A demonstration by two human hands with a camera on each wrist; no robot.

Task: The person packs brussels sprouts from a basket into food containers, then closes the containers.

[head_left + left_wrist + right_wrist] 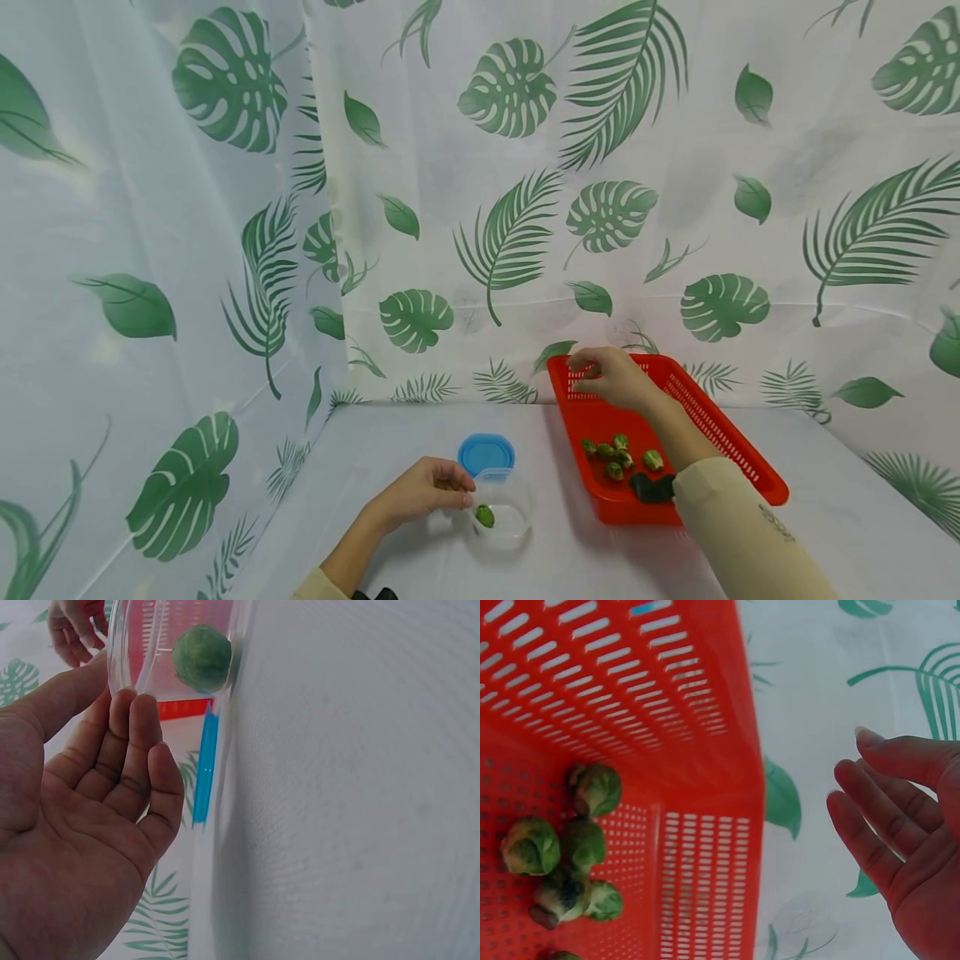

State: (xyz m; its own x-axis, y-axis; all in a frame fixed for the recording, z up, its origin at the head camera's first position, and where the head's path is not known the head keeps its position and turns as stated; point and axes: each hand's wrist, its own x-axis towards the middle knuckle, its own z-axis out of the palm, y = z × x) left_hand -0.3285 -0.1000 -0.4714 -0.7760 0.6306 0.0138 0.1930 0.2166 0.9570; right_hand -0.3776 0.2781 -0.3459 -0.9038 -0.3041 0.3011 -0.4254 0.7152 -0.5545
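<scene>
The left grip [429, 493] pinches the clear tub [504, 538]; the parted right grip [611, 379] holds nothing; sleeve print [776, 522] illegible.

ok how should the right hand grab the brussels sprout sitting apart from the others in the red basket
I'd bring the right hand down from above, pinching the lone Brussels sprout across its round sides with thumb and fingertips: the red basket has walls around it, and a gap from the clustered Brussels sprouts should leave finger room.

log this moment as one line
left grip at tub rim; right grip empty, near basket; one sprout in tub; other sprouts in basket; lid off
</scene>
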